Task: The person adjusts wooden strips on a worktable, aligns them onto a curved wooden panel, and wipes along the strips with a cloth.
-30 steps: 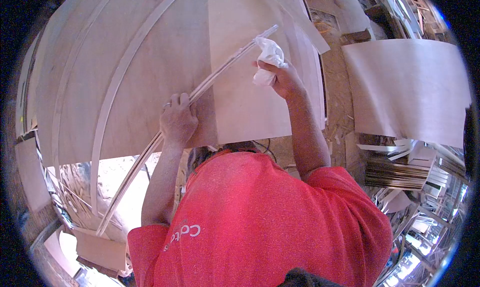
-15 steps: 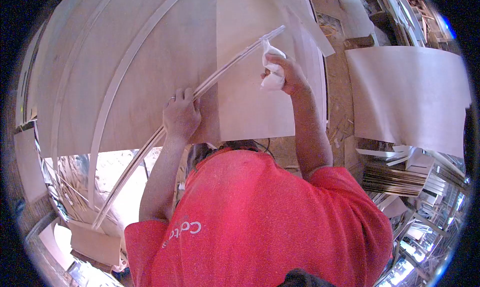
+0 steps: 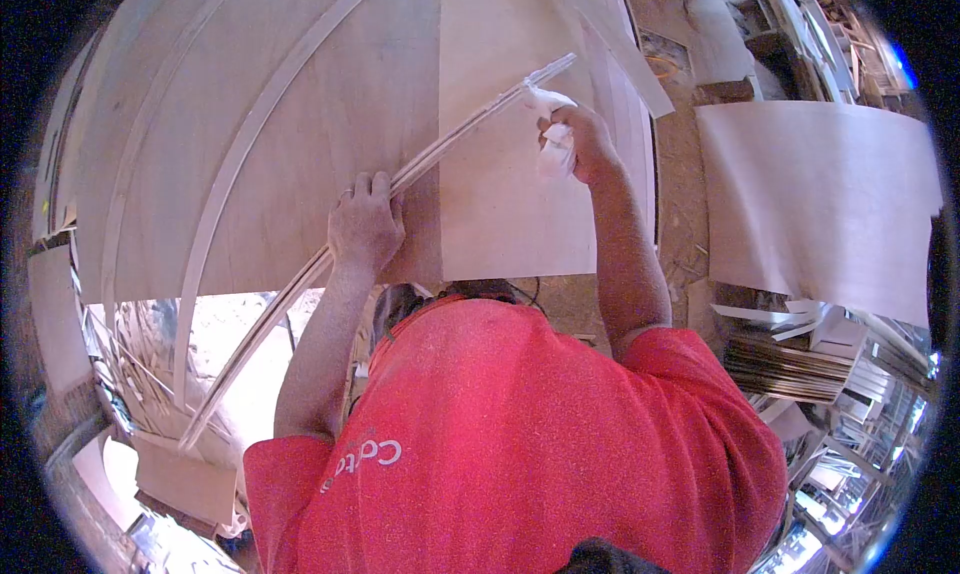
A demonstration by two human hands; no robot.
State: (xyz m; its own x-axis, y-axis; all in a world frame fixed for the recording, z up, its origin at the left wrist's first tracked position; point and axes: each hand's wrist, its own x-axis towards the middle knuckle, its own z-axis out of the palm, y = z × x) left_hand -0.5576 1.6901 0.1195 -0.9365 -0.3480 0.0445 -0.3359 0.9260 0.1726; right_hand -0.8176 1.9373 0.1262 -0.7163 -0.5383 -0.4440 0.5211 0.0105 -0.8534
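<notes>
My left hand [image 3: 366,224] is closed over a bundle of long thin wooden strips [image 3: 455,137], which slants across the large plywood sheet [image 3: 300,144] and runs past its near edge. My right hand [image 3: 583,144] is closed around a crumpled white plastic bag [image 3: 557,156]. One end of the bag reaches up to the strips near their far right end, where translucent white material lies around them. How the bag joins the strips is too small to tell.
Curved pale strips [image 3: 232,164] lie on the left of the sheet. At right are a bent plywood panel [image 3: 820,199] and a stack of thin boards [image 3: 785,366]. Another board [image 3: 630,59] crosses the sheet's right edge. Scrap strips [image 3: 145,374] lie at lower left.
My right hand and the bag have moved right and slightly down in view, the bag's top end stretching toward the strips. My left hand and the strips have shifted slightly right.
</notes>
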